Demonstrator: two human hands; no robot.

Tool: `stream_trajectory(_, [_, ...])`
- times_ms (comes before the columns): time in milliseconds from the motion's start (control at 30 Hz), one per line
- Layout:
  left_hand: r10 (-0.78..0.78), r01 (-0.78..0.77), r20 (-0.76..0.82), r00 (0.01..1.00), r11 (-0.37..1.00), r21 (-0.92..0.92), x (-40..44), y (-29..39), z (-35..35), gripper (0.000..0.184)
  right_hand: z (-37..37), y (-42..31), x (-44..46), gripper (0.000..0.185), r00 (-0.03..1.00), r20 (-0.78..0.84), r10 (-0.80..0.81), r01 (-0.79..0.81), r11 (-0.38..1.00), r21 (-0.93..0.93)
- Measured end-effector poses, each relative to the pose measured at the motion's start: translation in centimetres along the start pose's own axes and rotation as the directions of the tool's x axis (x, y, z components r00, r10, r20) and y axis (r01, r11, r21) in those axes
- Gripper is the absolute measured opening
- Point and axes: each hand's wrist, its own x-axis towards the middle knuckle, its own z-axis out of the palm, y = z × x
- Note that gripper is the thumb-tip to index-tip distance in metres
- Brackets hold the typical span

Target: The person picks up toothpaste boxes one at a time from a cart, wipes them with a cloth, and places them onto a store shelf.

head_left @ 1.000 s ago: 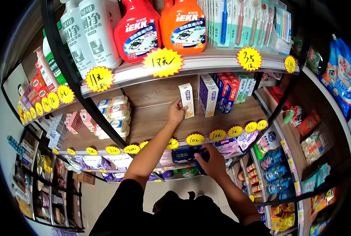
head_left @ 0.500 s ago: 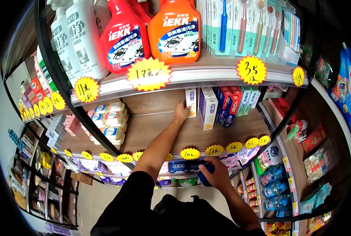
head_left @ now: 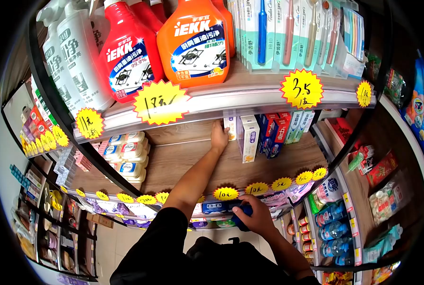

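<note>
The left hand [head_left: 218, 137] pinches the white box [head_left: 231, 129] between fingers, now deeper on the shelf [head_left: 174, 156]. The right hand [head_left: 259, 216] clasps a blue object [head_left: 242, 217].

L hand [head_left: 219, 137] hides pt of white box [head_left: 230, 124]; front orange btl [head_left: 193, 52] cropped.

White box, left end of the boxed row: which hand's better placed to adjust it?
Left, likely: the left hand is on the white box; the right hand is lower, holding a dark blue object.

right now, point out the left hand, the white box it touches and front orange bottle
Left hand [head_left: 219, 137]: head view, its back.
White box [head_left: 232, 126]: head view, front face.
Front orange bottle [head_left: 196, 49]: head view, label.
</note>
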Motion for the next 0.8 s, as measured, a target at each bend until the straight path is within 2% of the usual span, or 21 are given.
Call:
stream_trajectory(333, [-0.022, 0.028, -0.054, 0.998, 0.993, 0.112, -0.1, 0.5, 0.3, 0.039, -0.6, -0.5, 0.2, 0.038, 0.999, 0.05, -0.015, 0.015, 1.0, -0.002])
stream_trajectory(533, [-0.002, 0.005, -0.026, 1.0, 0.994, 0.105, -0.2, 1.6, -0.5, 0.042, -0.9, -0.6, 0.0, 0.04, 0.997, 0.069, -0.025, 0.024, 1.0, 0.003])
stream_trajectory(667, [-0.042, 0.047, -0.045, 0.998, 0.992, 0.117, -0.2, 1.9, -0.7, 0.046, -0.9, -0.6, -0.1, 0.04, 0.997, 0.073, -0.03, 0.029, 1.0, 0.012])
stream_trajectory(800, [-0.044, 0.045, -0.015, 0.999, 0.997, 0.062, -0.2, 1.2, -0.8, 0.05, -1.1, -0.8, -0.2, 0.04, 0.996, 0.086, -0.019, 0.018, 1.0, 0.009])
